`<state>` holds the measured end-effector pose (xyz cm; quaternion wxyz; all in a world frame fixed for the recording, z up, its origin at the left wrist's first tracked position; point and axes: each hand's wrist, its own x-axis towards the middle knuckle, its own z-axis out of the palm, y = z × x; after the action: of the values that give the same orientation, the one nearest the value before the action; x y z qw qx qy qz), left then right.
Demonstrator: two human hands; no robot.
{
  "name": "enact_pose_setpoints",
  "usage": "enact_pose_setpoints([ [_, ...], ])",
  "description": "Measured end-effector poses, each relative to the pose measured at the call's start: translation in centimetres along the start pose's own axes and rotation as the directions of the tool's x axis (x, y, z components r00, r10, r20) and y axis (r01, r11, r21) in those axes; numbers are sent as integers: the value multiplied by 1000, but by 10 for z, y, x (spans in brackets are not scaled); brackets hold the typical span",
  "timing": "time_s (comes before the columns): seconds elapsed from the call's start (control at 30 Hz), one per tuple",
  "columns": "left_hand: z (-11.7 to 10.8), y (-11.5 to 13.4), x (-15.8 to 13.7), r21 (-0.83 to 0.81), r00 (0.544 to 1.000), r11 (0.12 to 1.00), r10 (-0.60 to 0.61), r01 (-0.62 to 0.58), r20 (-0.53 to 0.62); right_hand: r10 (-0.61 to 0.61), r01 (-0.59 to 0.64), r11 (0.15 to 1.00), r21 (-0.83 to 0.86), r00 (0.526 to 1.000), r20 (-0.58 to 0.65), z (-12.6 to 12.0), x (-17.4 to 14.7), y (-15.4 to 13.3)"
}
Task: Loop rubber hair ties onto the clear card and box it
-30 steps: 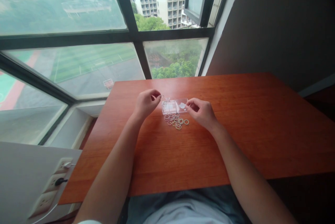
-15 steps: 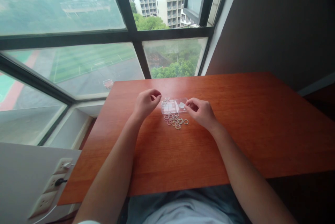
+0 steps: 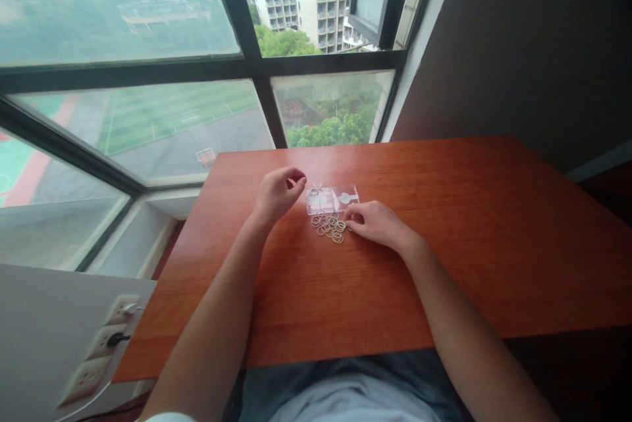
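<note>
On the table lies an open clear plastic box [image 3: 320, 201] with small compartments; a few rings sit in its far left part. Its transparent lid [image 3: 346, 195], bearing a pale round mark, is folded out to the right. Just in front, several thin metallic-looking rings [image 3: 328, 224] are heaped loosely. My left hand [image 3: 279, 193] hovers at the box's left side, thumb and forefinger pinched together; anything between them is too small to make out. My right hand [image 3: 374, 221] rests at the heap's right edge, its fingertips closed on the rightmost ring, which they mostly cover.
The reddish-brown wooden table [image 3: 474, 231] extends far to the right. Windows [image 3: 326, 106] rise behind its back edge, and a dark wall [image 3: 523, 47] stands on the right. Wall sockets [image 3: 106, 343] with plugs and cords are at the lower left.
My right hand has moved from the box's lid toward me, down to the rightmost ring. My left hand has stayed almost still beside the box.
</note>
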<state>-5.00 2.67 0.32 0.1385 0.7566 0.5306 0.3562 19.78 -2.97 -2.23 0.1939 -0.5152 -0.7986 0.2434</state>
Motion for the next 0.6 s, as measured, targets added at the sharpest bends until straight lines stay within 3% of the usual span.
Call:
enact_pose_setpoints([
  [0.6, -1, 1, 0, -16, 1000, 1000, -11, 11, 10, -20, 21, 1000, -7, 1000, 19, 6, 1, -12],
])
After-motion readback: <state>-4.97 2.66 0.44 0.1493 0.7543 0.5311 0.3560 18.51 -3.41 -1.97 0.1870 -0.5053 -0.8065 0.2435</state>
